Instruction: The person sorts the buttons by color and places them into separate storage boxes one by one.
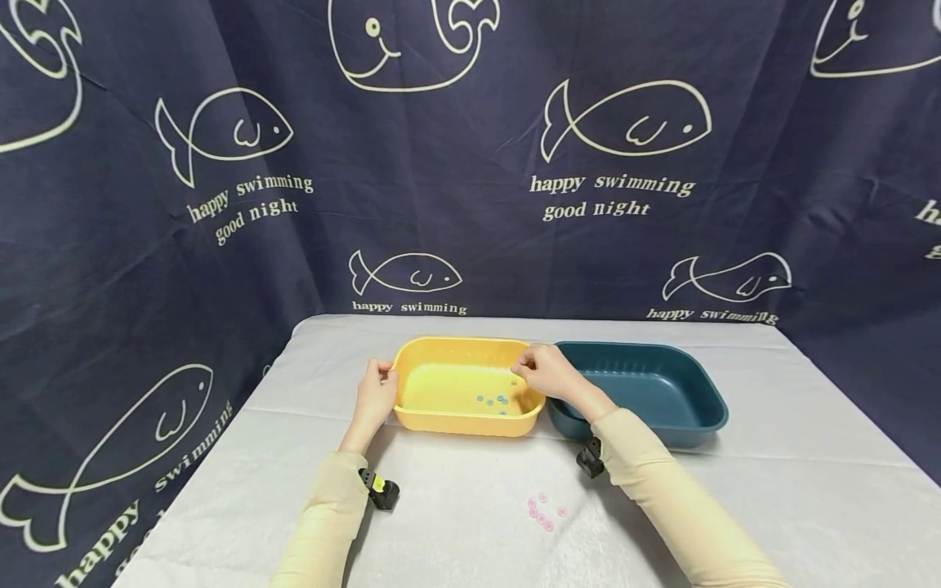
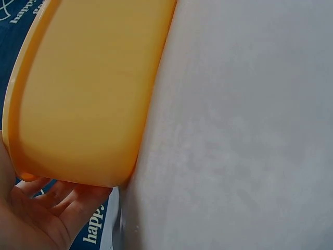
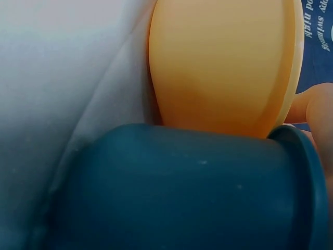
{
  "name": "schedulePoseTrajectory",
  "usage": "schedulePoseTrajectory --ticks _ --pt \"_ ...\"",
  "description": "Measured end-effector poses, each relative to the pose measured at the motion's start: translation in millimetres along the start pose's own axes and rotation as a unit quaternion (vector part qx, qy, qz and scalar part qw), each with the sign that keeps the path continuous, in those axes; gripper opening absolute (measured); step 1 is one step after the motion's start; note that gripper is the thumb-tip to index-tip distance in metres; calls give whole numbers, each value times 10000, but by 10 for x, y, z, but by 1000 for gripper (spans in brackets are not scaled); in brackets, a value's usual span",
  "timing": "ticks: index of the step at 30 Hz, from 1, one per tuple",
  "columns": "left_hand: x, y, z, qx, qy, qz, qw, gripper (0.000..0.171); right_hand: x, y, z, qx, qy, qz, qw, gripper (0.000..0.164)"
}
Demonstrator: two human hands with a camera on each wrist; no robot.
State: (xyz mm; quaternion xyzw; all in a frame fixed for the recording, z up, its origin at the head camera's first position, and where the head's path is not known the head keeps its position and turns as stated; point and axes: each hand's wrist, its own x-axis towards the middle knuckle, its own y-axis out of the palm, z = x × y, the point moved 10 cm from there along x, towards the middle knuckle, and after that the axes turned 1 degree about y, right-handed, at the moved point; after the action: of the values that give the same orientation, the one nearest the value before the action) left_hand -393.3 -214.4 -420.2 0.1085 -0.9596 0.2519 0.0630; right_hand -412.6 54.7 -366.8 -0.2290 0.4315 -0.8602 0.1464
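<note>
A yellow basin (image 1: 461, 423) stands on the table with several small blue buttons (image 1: 490, 402) on its floor, toward the right. My left hand (image 1: 376, 395) grips the basin's left end; in the left wrist view its fingers (image 2: 78, 205) lie against the outside below the rim. Over the basin's right end reaches my right hand (image 1: 547, 371), fingers bent together and pointing down inside the rim. A small dark button (image 1: 514, 382) shows just below those fingertips. I cannot tell whether the fingers pinch anything. Most of this hand is out of sight in the right wrist view.
A dark teal basin (image 1: 647, 392) stands close against the yellow basin's right end, under my right forearm. Several pink buttons (image 1: 541, 518) lie on the white tablecloth (image 1: 456, 506) nearer me, between the forearms. A navy printed curtain (image 1: 485, 229) hangs behind the table.
</note>
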Motion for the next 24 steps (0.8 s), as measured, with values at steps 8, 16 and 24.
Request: schedulePoseTrajectory --ticks 8,16,24 --pt "-15 -8 -19 -3 46 19 10000 24 -5 4 -2 -109 48 10 9999 19" --pt "-3 -1 -6 42 42 -7 10000 25 -21 23 -32 -167 138 67 9997 15" --pt "6 -2 8 40 -41 -3 10000 26 -74 9 29 -127 -5 25 9999 12"
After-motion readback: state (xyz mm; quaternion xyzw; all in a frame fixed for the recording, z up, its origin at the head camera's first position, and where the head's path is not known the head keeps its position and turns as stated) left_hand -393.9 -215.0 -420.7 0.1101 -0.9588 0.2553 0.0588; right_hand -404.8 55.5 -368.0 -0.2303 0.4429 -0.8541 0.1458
